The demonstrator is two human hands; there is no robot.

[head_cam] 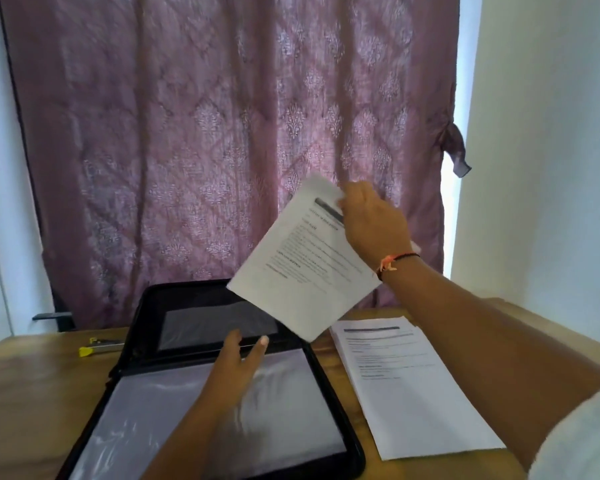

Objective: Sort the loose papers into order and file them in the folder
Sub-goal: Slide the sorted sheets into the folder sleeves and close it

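The folder [222,393] lies open at the lower centre of the frame on the desk [32,393]; its clear sleeve looks empty, so filing seems barely begun. The right hand [374,220], right of centre, has its fingers clenched on the top edge of one printed sheet [302,261], held tilted in the air above the folder; the left hand [238,372] rests on the sleeve, fingers released and spread. A stack of papers [406,386] waits at lower right, still to file.

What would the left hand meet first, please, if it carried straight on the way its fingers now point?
Probably the folder's upright black lid with its dark pocket; the left hand hovers over the clear sleeve, fingers aimed there. Depth is unclear.
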